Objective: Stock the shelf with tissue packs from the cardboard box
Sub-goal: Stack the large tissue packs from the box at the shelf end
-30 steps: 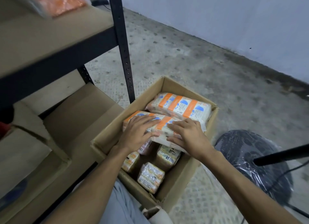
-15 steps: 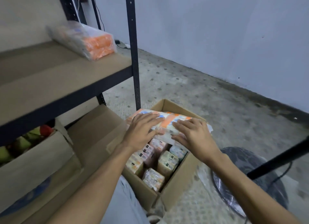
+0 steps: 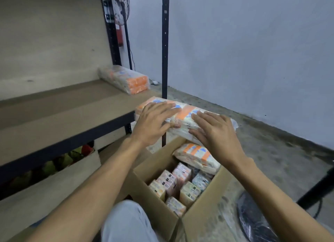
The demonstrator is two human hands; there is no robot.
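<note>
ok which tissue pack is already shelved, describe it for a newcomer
Find the black metal rack on the left and its brown board shelf. At the board's far right end lies a clear-wrapped orange-and-white tissue pack. It alone lies on the shelf, outside the brown cardboard box.

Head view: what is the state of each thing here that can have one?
held pack, in the air over the box's far edge, held by both hands
left hand, holds held pack, fingers flat on top
right hand, the same
box, open, partly full
shelf pack, lying on shelf
small packs, upright in box
</note>
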